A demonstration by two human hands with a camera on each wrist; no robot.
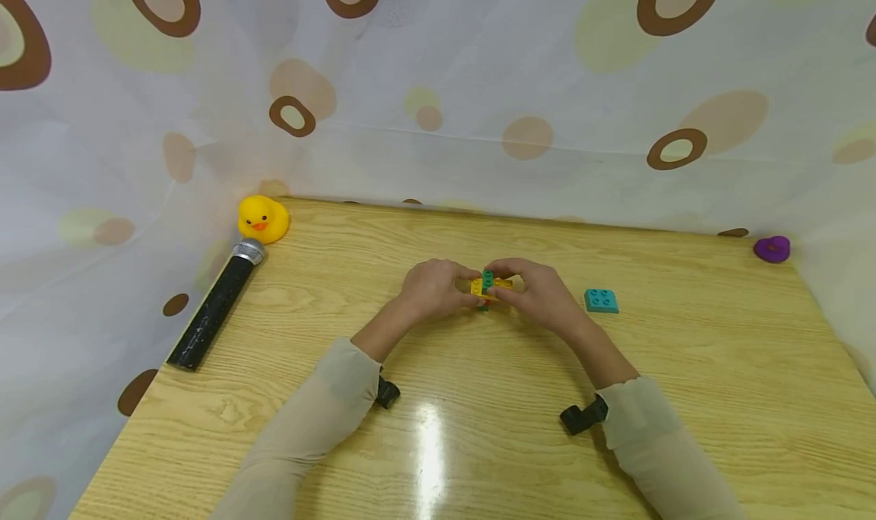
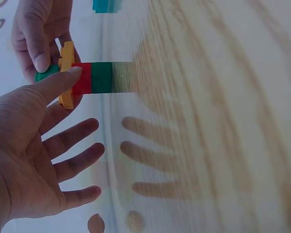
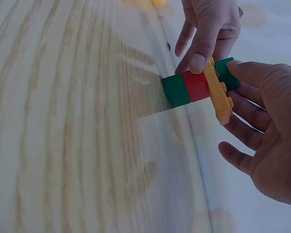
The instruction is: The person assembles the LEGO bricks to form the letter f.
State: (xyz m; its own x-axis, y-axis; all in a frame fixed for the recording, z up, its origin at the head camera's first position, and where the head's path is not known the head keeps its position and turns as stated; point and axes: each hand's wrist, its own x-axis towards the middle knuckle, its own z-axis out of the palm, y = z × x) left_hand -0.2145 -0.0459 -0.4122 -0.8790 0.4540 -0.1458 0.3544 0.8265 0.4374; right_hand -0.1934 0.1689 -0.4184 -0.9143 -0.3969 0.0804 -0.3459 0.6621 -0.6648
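Left hand [image 1: 440, 288] and right hand [image 1: 544, 294], grips narrow, pinch a brick tower [image 3: 196, 86]; apparently stacking, next needing firm pressing.

left sleeve [image 1: 301, 425]: pale beige, creased | right sleeve [image 1: 660, 440]: pale beige | wrist cameras [image 1: 582, 418]: black

Head view high, forward-down over the table [image 1: 506, 444]; close wrist views from opposite sides, brick stack [image 2: 83, 81] common to both.

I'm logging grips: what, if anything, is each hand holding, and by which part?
Both hold one brick stack: the right hand pinches its top green brick; the left hand grips it at the red brick and yellow piece.
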